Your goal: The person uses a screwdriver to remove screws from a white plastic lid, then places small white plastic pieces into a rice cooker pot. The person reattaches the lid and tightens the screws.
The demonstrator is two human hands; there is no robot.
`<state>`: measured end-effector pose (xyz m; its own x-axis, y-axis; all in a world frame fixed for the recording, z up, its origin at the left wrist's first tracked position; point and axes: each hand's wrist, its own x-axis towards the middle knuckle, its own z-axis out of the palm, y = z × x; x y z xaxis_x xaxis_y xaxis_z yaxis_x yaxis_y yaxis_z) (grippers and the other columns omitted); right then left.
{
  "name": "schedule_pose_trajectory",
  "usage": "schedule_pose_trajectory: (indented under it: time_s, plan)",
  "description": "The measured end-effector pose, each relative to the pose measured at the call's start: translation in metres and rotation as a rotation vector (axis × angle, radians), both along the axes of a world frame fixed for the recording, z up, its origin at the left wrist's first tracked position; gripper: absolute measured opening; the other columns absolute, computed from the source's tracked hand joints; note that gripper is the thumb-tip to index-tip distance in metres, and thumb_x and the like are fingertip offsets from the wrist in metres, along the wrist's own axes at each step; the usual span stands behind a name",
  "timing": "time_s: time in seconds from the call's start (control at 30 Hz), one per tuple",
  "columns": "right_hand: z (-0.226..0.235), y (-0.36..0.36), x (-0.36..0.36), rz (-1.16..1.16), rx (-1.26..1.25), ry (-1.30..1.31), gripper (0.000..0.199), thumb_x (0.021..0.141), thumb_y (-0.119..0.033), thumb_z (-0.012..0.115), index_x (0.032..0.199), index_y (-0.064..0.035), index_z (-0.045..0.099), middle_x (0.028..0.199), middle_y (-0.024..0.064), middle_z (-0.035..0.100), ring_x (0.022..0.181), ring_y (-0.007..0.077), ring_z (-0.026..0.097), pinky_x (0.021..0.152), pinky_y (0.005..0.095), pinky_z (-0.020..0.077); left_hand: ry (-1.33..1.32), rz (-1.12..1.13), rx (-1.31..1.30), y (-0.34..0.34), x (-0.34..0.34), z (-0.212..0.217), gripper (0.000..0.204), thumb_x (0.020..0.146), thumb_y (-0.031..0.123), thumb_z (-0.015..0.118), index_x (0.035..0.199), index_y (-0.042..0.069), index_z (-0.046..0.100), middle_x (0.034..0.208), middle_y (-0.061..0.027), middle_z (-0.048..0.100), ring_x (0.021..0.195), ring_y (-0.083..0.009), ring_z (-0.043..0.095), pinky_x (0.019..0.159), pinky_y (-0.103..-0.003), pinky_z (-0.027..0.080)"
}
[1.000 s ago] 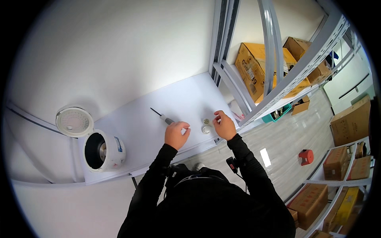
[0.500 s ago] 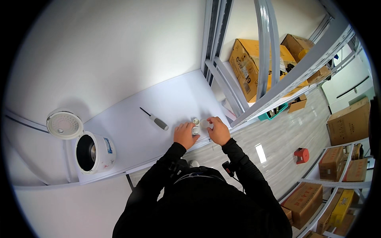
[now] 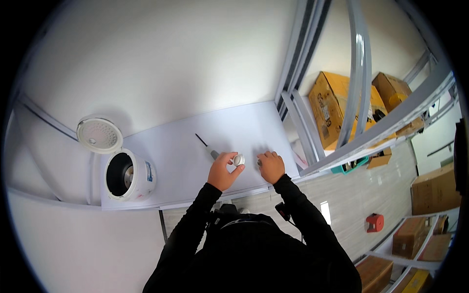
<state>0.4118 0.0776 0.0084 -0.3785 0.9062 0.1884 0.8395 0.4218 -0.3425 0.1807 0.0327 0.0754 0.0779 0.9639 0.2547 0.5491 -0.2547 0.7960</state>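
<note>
**Two hands, one small white cap, over a white table**

Left hand (image 3: 222, 171) is up off the table (image 3: 171, 146), fingers curled, pinching a small round cap (image 3: 239, 159) between thumb and fingertips; the cap is white, disc-shaped, smooth like plastic, with a darker hollow facing the camera; it sits in the air just above the tabletop, right beside the screwdriver (image 3: 207, 147). Right hand (image 3: 270, 166) is down on the table, knuckles up, fingers folded in; a small dark round piece (image 3: 259, 162) shows at its fingertips, and it may be held there, though it is too tiny to say for sure; the two hands are near each other but apart.

One screwdriver lies flat on the table, thin dark shaft pointing away, its handle end disappearing behind the left hand. One rice cooker (image 3: 128, 175) stands at the table's left end, white rounded body, open, its dark inner pot showing; its round lid (image 3: 99, 134) is hinged back and upright, pale and dotted with small holes. The table is matte white, smooth, set against a plain white wall.

To the right, grey metal shelf posts (image 3: 359, 73); two yellow-brown cardboard boxes (image 3: 330, 105) sit behind them; further brown boxes stand on racks down the right edge; one small red object (image 3: 375, 222) rests on the pale plank floor. Both sleeves are black.
</note>
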Motion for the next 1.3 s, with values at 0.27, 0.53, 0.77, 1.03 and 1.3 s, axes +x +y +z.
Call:
schedule_pose_trajectory:
  time_s: [0.27, 0.53, 0.77, 1.03, 1.3]
  plan:
    - [0.064, 0.013, -0.016, 0.1, -0.117, 0.615, 0.036, 0.084, -0.003, 0.077, 0.118, -0.0058, 0.067, 0.108, 0.012, 0.064, 0.091, 0.0304, 0.068, 0.081, 0.0388, 0.0574, -0.108, 0.078, -0.005, -0.011, -0.028, 0.038, 0.045, 0.085, 0.02, 0.08, 0.125, 0.005, 0.065, 0.109, -0.0078, 0.07, 0.095, -0.0185, 0.067, 0.078, -0.034, 0.052]
    - [0.158, -0.012, -0.022, 0.303, -0.349, 1.188, 0.043, 0.094, 0.005, 0.07, 0.133, -0.0019, 0.056, 0.122, 0.0083, 0.06, 0.106, 0.017, 0.069, 0.091, 0.029, 0.0556, -0.429, 0.01, 0.123, -0.015, -0.016, 0.091, 0.055, 0.094, 0.015, 0.072, 0.144, 0.001, 0.054, 0.117, -0.0104, 0.068, 0.098, -0.0174, 0.066, 0.083, -0.032, 0.051]
    - [0.209, -0.034, -0.028, 0.415, -0.13, 1.135, 0.045, 0.093, 0.006, 0.072, 0.135, -0.0016, 0.057, 0.132, 0.0124, 0.059, 0.111, 0.018, 0.066, 0.098, 0.0312, 0.0537, -0.538, -0.182, 0.195, -0.01, -0.009, 0.115, 0.054, 0.097, 0.01, 0.068, 0.147, -0.001, 0.051, 0.119, -0.0095, 0.066, 0.101, -0.0168, 0.065, 0.085, -0.03, 0.05]
    - [0.21, -0.034, -0.034, 0.375, -0.014, 0.971, 0.046, 0.088, 0.006, 0.077, 0.131, -0.0026, 0.062, 0.133, 0.0127, 0.059, 0.113, 0.0192, 0.063, 0.095, 0.0315, 0.0547, -0.627, -0.197, 0.145, -0.008, -0.011, 0.105, 0.055, 0.096, 0.011, 0.073, 0.146, 0.0, 0.052, 0.124, -0.0094, 0.064, 0.104, -0.0161, 0.065, 0.086, -0.03, 0.051]
    - [0.199, -0.033, -0.053, 0.339, -0.019, 1.007, 0.045, 0.084, 0.006, 0.077, 0.126, -0.0039, 0.064, 0.123, 0.0101, 0.063, 0.101, 0.0176, 0.063, 0.086, 0.0295, 0.054, -0.555, -0.153, 0.094, -0.015, -0.029, 0.091, 0.057, 0.094, 0.01, 0.075, 0.145, 0.0, 0.052, 0.121, -0.0082, 0.068, 0.099, -0.0143, 0.067, 0.084, -0.028, 0.051]
